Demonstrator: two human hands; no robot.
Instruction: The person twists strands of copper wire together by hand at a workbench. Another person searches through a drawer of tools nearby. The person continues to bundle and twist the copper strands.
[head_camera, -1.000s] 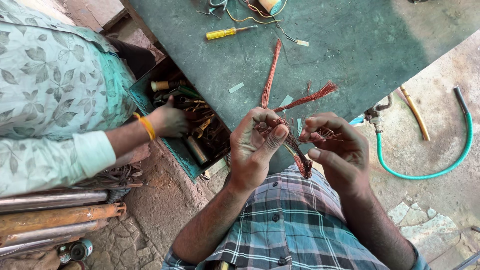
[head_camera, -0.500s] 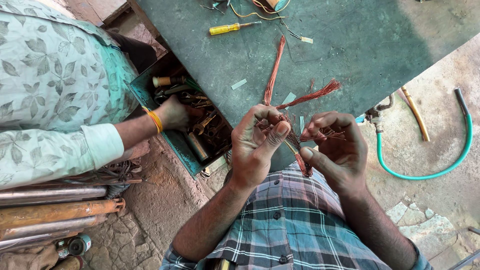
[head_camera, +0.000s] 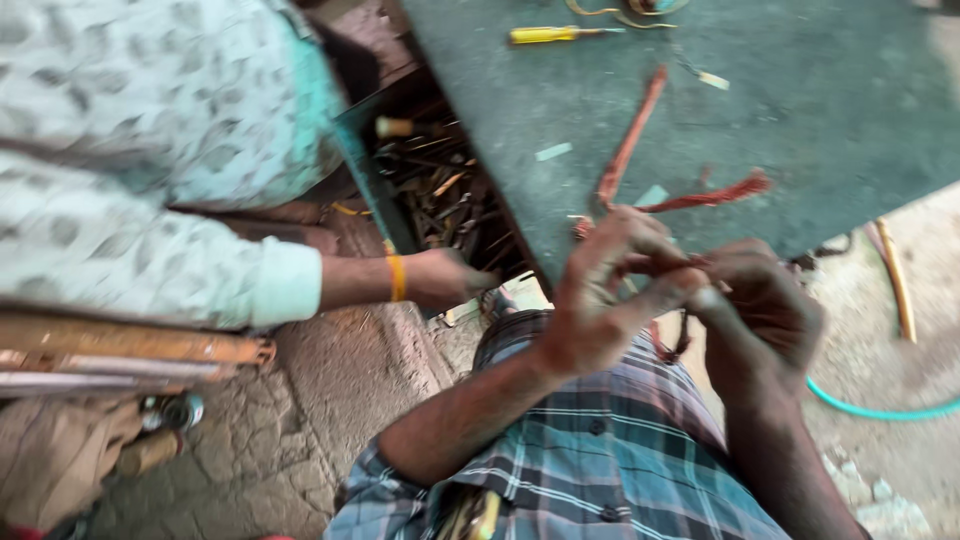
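The left hand (head_camera: 610, 290) and the right hand (head_camera: 760, 300) are pressing together just in front of the person's chest, both clamping down on a bundle of thin reddish copper wire strands (head_camera: 640, 150). The frame is blurring with motion, so I cannot tell exactly which fingers are pinching. From the hands, the bundle is forking: one branch is running toward twelve o'clock across the dark green metal bench (head_camera: 820, 90), the other is fanning toward two o'clock, its frayed end lying on the bench top.

To my eye the working of these strands is going best with both grips kept close to the fork, the strands held taut, so none spring loose or kink.

At eleven o'clock on the bench a yellow-handled screwdriver (head_camera: 555, 34) is lying. At nine o'clock another person's hand with an orange bangle (head_camera: 440, 280) is reaching into an open drawer of jumbled tools (head_camera: 440, 185). At four o'clock a turquoise hose (head_camera: 870, 408) is curving over the ground.
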